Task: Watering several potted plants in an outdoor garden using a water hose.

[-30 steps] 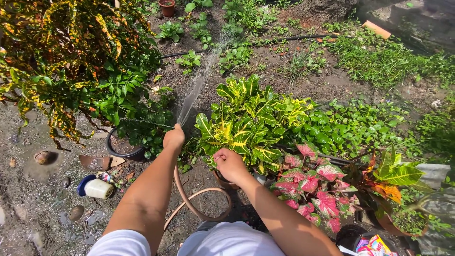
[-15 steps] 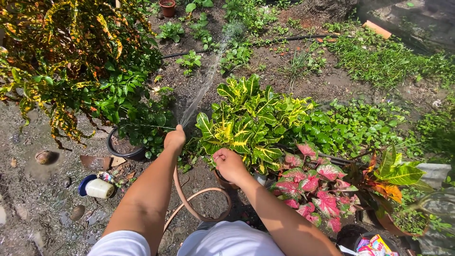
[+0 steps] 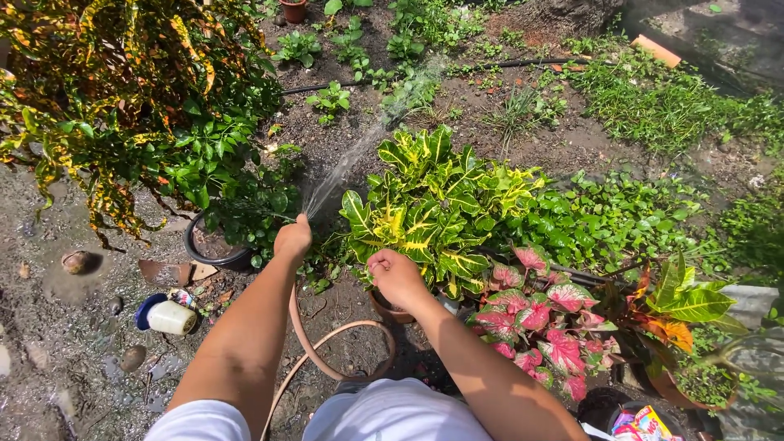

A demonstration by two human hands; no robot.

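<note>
Head view: the left hand (image 3: 293, 239) is closed around the end of a tan hose (image 3: 327, 359), whose spray (image 3: 359, 151) arcs up over bare soil toward small seedlings (image 3: 331, 100). The right hand (image 3: 394, 276) is curled in a loose fist among the croton (image 3: 433, 204) leaves; what it holds cannot be told. A hard jet could likely flatten the seedlings or wash out soil, and the hose looped at the knees might snag the pot (image 3: 385, 309).
</note>
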